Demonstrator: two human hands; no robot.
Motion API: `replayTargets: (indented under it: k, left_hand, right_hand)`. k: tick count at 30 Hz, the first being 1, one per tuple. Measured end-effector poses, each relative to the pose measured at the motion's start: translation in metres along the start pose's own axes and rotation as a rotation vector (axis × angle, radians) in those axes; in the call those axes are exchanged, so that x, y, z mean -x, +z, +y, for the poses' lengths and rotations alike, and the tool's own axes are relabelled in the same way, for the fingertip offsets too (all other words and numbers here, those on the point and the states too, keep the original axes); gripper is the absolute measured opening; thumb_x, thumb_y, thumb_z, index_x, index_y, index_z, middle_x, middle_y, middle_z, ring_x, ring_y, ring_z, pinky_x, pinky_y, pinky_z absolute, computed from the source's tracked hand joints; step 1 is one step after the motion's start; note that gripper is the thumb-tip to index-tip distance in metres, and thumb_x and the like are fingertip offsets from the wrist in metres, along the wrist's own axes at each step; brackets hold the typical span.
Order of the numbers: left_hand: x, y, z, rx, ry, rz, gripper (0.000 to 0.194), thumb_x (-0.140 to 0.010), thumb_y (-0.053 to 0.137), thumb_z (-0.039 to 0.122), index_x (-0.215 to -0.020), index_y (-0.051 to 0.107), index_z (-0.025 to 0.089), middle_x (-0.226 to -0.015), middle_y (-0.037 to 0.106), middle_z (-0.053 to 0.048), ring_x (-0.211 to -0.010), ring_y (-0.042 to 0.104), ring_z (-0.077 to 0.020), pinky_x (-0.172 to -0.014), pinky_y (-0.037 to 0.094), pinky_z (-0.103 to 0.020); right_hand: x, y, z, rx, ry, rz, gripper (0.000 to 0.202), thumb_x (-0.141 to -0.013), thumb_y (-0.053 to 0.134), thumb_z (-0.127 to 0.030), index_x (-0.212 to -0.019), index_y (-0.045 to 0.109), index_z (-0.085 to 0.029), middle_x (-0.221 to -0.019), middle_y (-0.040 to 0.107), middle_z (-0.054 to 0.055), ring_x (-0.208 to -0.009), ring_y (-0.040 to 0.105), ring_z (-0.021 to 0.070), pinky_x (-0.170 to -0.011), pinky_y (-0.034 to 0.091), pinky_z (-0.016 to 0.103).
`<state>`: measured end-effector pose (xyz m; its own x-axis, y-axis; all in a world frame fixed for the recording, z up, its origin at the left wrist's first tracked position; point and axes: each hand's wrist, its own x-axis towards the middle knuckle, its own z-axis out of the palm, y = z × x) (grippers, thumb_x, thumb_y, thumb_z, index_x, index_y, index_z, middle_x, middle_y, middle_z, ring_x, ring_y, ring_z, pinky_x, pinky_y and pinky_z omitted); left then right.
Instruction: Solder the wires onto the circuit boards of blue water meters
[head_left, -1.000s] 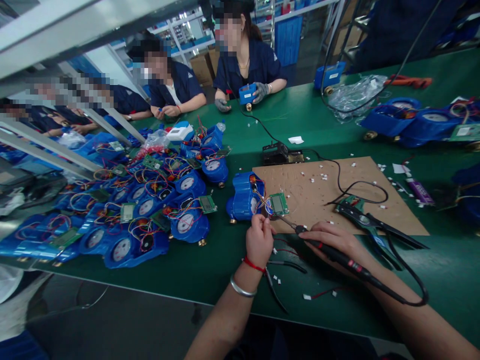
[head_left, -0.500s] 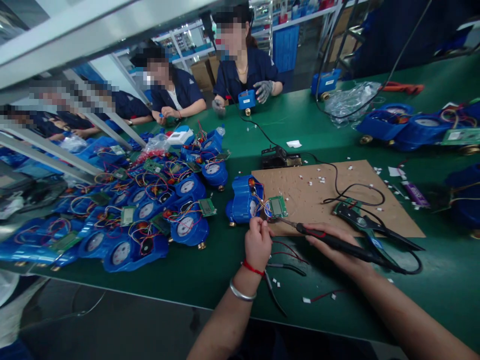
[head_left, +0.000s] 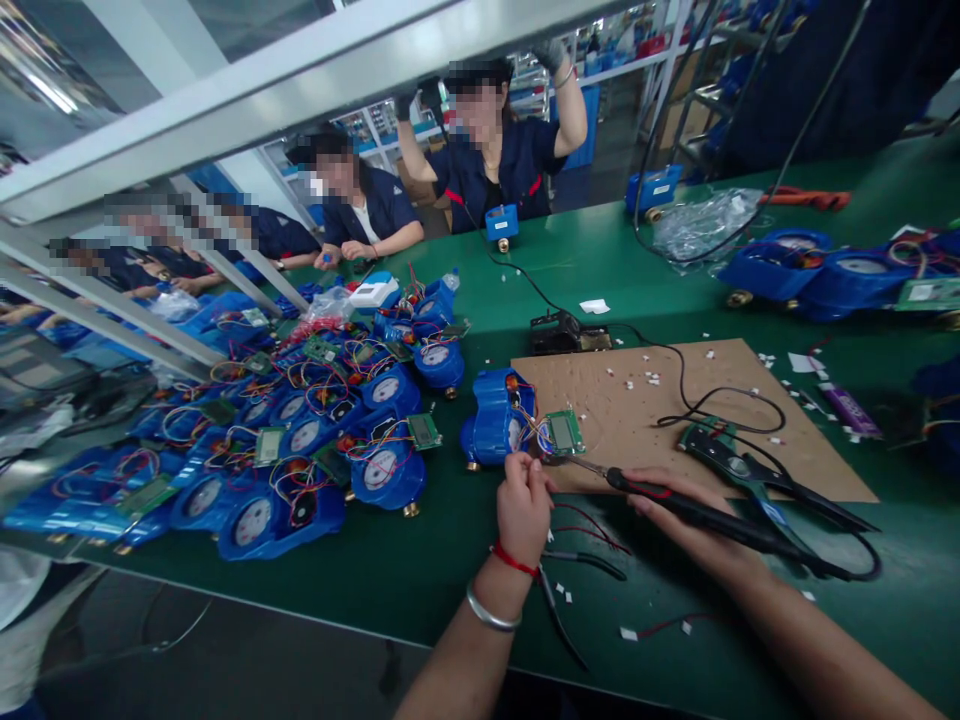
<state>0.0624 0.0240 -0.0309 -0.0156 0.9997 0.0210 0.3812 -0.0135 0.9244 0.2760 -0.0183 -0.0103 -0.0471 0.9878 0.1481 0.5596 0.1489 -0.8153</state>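
My right hand (head_left: pixel 679 510) is closed round the black handle of a soldering iron (head_left: pixel 697 515). The iron's tip points left and reaches the lower edge of a small green circuit board with a display (head_left: pixel 562 433). My left hand (head_left: pixel 523 505) pinches just below that board; what lies between its fingertips is hidden. Wires run from the board to an open blue water meter (head_left: pixel 486 425) on its left. Below the left hand, a tool with two dark handles (head_left: pixel 559 615) lies on the green table, its head partly hidden, near some thin red wires (head_left: pixel 596 525).
Green wire strippers (head_left: pixel 739 468) and a cable rest on the brown board (head_left: pixel 705 375). A black stand (head_left: pixel 559 333) is behind it. Many opened blue meters (head_left: pixel 300 435) crowd the left. White bits are scattered about. Across the table, co-workers sit; one (head_left: pixel 499 165) has both arms raised.
The view has shifted slightly, so the table appears lower. My hands and the iron stay at the circuit board. The co-worker opposite has let go of a blue meter and raised both arms.
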Motion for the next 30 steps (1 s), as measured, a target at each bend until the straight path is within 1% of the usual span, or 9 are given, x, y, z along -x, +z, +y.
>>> replayTargets:
  k: [6,10,15,20,24,26,30]
  left_hand:
    - [-0.0003,0.0008,-0.0012,0.007,0.002,0.011,0.018,-0.096,0.033,0.037,-0.095,0.039,0.02,-0.063,0.06,0.002,-0.046,0.053,-0.0097,-0.047,0.038,-0.019]
    - [-0.0008,0.0004,-0.0023,0.015,0.007,0.008,0.018,-0.096,0.033,0.037,-0.094,0.039,0.02,-0.063,0.06,0.003,-0.046,0.053,-0.0096,-0.048,0.038,-0.019]
    - [-0.0008,0.0009,-0.0034,0.022,0.004,0.012,0.018,-0.095,0.034,0.038,-0.095,0.039,0.02,-0.063,0.06,0.003,-0.045,0.053,-0.0097,-0.047,0.037,-0.019]
    - [-0.0002,0.0007,-0.0015,0.034,0.005,0.019,0.018,-0.095,0.034,0.038,-0.094,0.039,0.02,-0.062,0.06,0.003,-0.045,0.053,-0.0097,-0.046,0.038,-0.019]
    - [0.0,-0.0006,0.0015,0.048,-0.001,0.036,0.018,-0.095,0.034,0.037,-0.093,0.039,0.02,-0.062,0.06,0.003,-0.045,0.053,-0.0097,-0.047,0.039,-0.019]
    - [0.0001,-0.0015,0.0028,0.059,-0.009,0.04,0.018,-0.095,0.034,0.038,-0.093,0.039,0.02,-0.062,0.06,0.003,-0.046,0.053,-0.0096,-0.047,0.039,-0.019]
    - [0.0006,-0.003,0.0046,0.086,-0.031,0.049,0.019,-0.095,0.034,0.038,-0.094,0.04,0.02,-0.064,0.06,0.002,-0.046,0.053,-0.0093,-0.049,0.04,-0.019]
  right_hand:
    - [0.0,-0.0002,-0.0008,0.024,-0.045,-0.031,0.026,-0.084,0.06,-0.037,-0.108,0.064,-0.027,-0.107,0.069,0.002,-0.101,0.064,0.0216,-0.09,0.051,0.037]
    - [-0.0004,-0.0009,-0.0005,0.037,-0.033,-0.016,0.026,-0.084,0.059,-0.037,-0.107,0.065,-0.026,-0.107,0.069,0.003,-0.101,0.064,0.022,-0.09,0.052,0.037]
    - [-0.0013,-0.0005,0.0012,0.036,-0.04,-0.042,0.026,-0.085,0.058,-0.037,-0.107,0.064,-0.026,-0.107,0.069,0.003,-0.1,0.064,0.0223,-0.09,0.052,0.038]
    - [-0.0016,-0.0003,0.0027,0.031,-0.041,-0.058,0.026,-0.085,0.058,-0.036,-0.109,0.063,-0.026,-0.108,0.068,0.003,-0.101,0.063,0.0212,-0.09,0.051,0.037]
    - [-0.0018,-0.0008,0.0007,0.017,-0.069,-0.062,0.026,-0.085,0.058,-0.035,-0.109,0.064,-0.026,-0.107,0.069,0.003,-0.101,0.064,0.0214,-0.09,0.052,0.037]
    - [-0.0011,-0.0007,-0.0015,0.018,-0.069,-0.037,0.025,-0.084,0.059,-0.036,-0.106,0.065,-0.026,-0.106,0.069,0.004,-0.1,0.064,0.0222,-0.09,0.052,0.037]
    - [0.0029,-0.0011,-0.0049,-0.007,-0.01,0.089,0.027,-0.083,0.059,-0.039,-0.104,0.066,-0.025,-0.102,0.07,0.005,-0.098,0.065,0.0242,-0.088,0.053,0.039]
